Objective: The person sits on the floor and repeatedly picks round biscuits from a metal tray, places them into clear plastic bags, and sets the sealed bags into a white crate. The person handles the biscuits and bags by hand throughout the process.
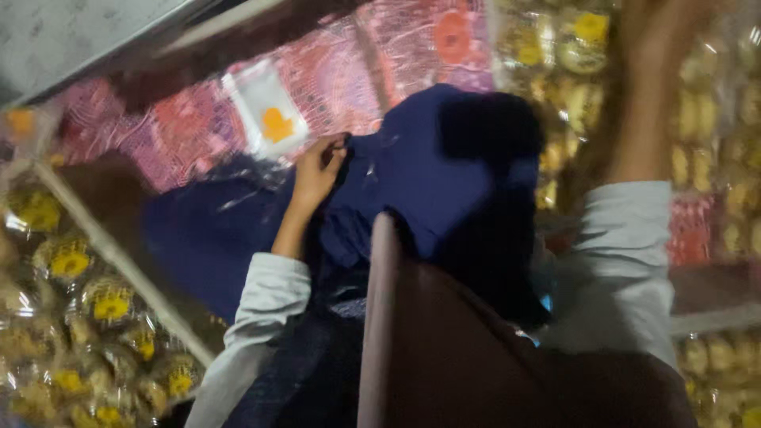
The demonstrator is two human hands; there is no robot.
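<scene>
- The left hand (319, 170), in a pale grey sleeve, clutches a fold of dark blue cloth (420, 170), fingers curled into the fabric at its left edge.
- The right hand (654, 43) reaches to the far right, blurred against the shelves; whether it grips anything cannot be told.
- The dark blue cloth spreads across the middle of the scene, draped between both arms, with a deep shadow on its right side.
- A dark brown panel (444, 349) rises in the near centre, covering the cloth's lower edge.
- Pink patterned packets (341, 75) lie beyond the cloth at far left and centre.
- A small clear bag with an orange mark (268, 111) rests on them, just left of the left hand.
- Clear packs of yellow-labelled sweets (87, 317) fill the near left, and similar packs (555, 40) stack at the far right.
</scene>
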